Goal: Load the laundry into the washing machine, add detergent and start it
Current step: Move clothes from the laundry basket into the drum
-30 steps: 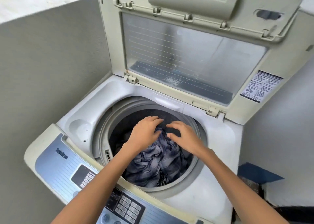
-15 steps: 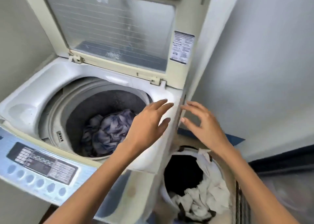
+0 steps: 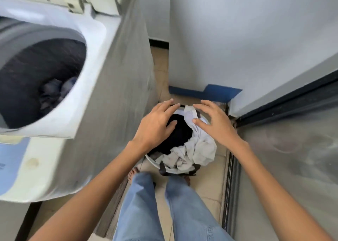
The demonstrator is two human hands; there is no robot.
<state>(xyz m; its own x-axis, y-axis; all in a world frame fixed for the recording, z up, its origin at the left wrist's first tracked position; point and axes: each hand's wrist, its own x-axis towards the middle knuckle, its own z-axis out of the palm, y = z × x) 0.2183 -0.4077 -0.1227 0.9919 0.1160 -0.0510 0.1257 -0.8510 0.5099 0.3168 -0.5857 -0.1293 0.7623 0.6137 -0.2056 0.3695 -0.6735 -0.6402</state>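
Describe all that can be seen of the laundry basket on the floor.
The laundry basket is round, with a pale rim that looks like plastic and a dark strap at its near edge. It stands upright on the tiled floor, beside the washing machine, ahead of the person's feet. It holds a black garment and crumpled white cloth that spills over the rim. The left hand and right hand hover open above it; contact cannot be judged.

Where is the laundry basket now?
In the head view, the laundry basket stands on the floor right of the washing machine, ahead of the person's feet, under the left hand and right hand.
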